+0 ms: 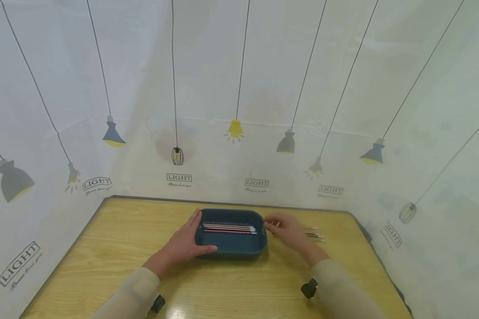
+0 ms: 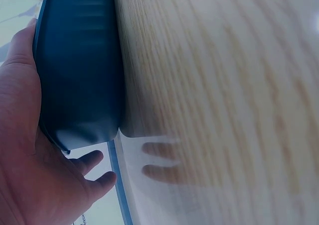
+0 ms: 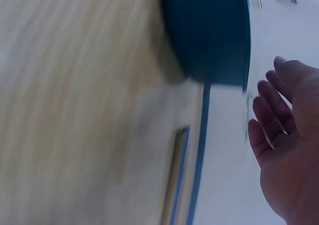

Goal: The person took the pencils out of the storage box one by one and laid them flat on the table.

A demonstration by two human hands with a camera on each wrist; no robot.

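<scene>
A dark blue rectangular tray (image 1: pixel 231 247) sits near the table's back edge, with several pencils (image 1: pixel 229 228) lying lengthwise in it. My left hand (image 1: pixel 185 239) holds the tray's left end, its thumb over the near rim and its fingers at the far corner. In the left wrist view the palm meets the tray's end wall (image 2: pixel 82 85). Just off the tray's right end is my right hand (image 1: pixel 289 232), fingers loosely bent and holding nothing in the right wrist view. More pencils (image 1: pixel 314 235) lie on the table beyond it, partly hidden by that hand.
The wood-grain table (image 1: pixel 239 288) has a dark edge strip. A pale hanging sheet (image 1: pixel 211 141) printed with lamps surrounds its back and sides. Dark wrist devices (image 1: pixel 309 288) sit below both forearms.
</scene>
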